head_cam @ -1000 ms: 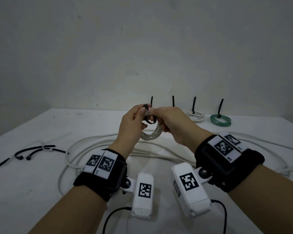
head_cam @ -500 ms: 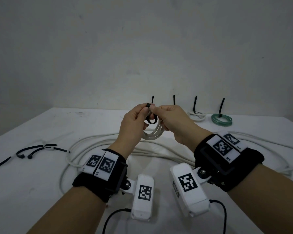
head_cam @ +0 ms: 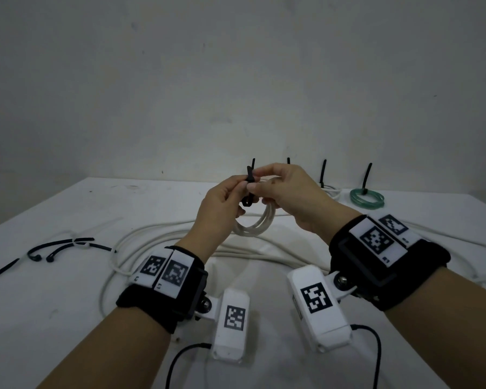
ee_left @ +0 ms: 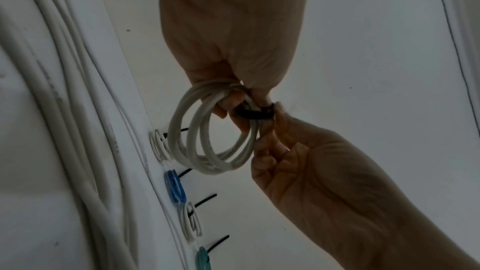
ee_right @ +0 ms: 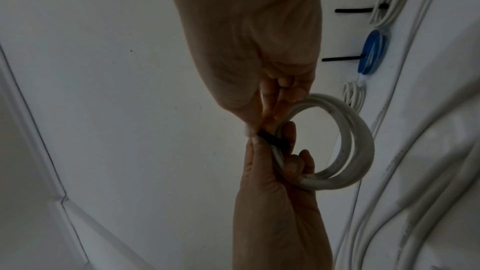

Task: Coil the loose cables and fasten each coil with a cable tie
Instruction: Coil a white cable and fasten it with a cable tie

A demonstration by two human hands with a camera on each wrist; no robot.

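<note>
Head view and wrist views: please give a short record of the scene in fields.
held item: white cable coil, above the table
fastener: black cable tie looped around the coil
left hand: pinches the tie
right hand: pinches the tie
finished coils: green coil, blue coil, both tied
spare ties: table, left

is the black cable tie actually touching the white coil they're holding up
Touching. The left wrist view shows the black cable tie wrapped across the strands of the white coil, with no gap, pinched between the left hand and right hand.
</note>
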